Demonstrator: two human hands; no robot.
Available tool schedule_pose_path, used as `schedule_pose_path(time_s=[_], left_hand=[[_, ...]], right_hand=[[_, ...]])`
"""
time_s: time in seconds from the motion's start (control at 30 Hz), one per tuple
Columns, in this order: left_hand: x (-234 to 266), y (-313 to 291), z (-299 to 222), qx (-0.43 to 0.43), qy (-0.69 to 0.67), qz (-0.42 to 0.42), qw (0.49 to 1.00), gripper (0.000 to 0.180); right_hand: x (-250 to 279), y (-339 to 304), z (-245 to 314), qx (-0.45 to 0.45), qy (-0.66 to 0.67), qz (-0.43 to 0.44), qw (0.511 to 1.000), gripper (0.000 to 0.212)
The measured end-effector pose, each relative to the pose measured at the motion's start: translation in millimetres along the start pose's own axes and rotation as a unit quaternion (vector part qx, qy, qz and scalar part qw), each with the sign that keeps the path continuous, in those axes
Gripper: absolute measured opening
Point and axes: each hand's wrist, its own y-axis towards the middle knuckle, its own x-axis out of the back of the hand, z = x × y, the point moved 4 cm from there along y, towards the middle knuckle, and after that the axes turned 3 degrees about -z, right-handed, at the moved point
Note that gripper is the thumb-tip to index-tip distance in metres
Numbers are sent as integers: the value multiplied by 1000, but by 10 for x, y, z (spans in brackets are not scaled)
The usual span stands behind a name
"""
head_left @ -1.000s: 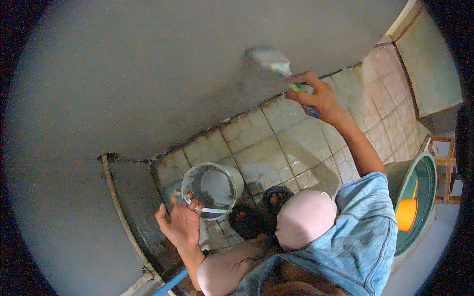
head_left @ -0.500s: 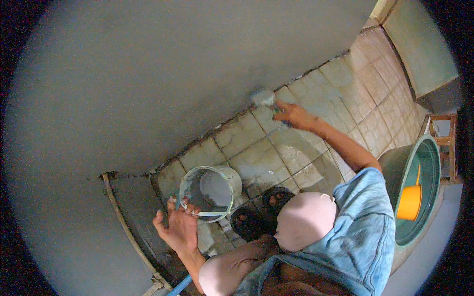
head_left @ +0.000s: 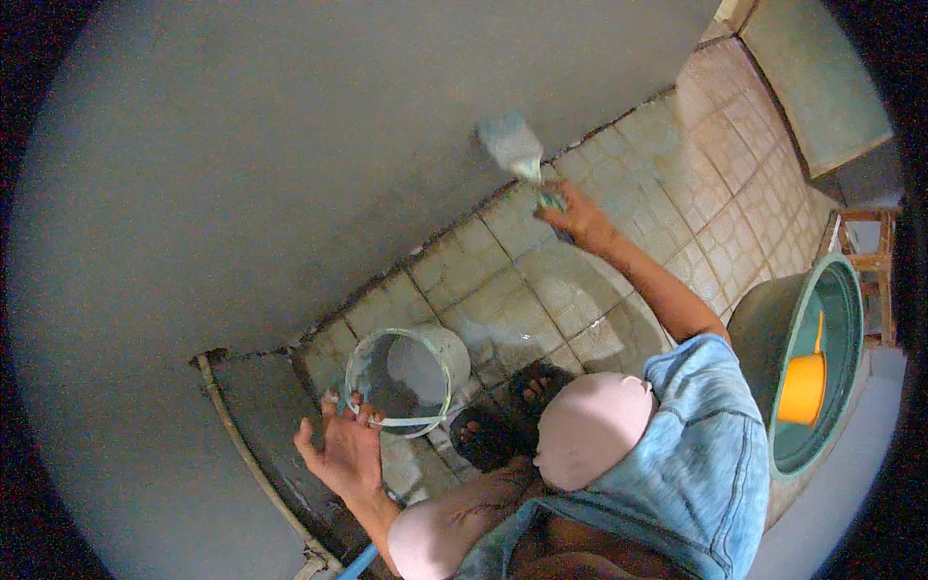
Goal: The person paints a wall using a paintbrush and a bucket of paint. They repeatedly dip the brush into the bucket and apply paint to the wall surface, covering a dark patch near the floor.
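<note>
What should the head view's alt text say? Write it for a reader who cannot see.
A right hand presses a wide paintbrush to a grey wall, while the left hand holds a clear bucket by its handle above a tiled floor.

We see wide free room along the grey wall (head_left: 290, 174), far and left, bare across most of its face. To the right, the brush (head_left: 512, 145) in our right hand (head_left: 580, 220) meets the wall just above the tiled floor (head_left: 677, 164). Near left, the bucket (head_left: 411, 372) hangs from our left hand (head_left: 348, 454), and a thin pipe (head_left: 242, 440) runs down just left of it. Sandalled feet (head_left: 507, 416) crowd the near tiles. At the right, a big green tub (head_left: 764, 329) with an orange scoop (head_left: 802, 387) blocks that side.
</note>
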Motion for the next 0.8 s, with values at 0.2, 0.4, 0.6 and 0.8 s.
schedule_pose_path(time_s=[0.2, 0.4, 0.6, 0.8], left_hand=[[56, 20, -14, -6, -1, 4, 1000, 48], [47, 17, -3, -20, -1, -18, 1000, 50], [89, -30, 1, -25, -15, -28, 999, 49], [119, -85, -65, -42, -35, -33, 998, 46]], right_hand=[[-339, -360, -197, -59, 56, 241, 967, 33], [677, 609, -54, 67, -57, 153, 984, 36], [1450, 993, 412, -352, 148, -64, 922, 36], [250, 405, 83, -260, 135, -6, 956, 28]])
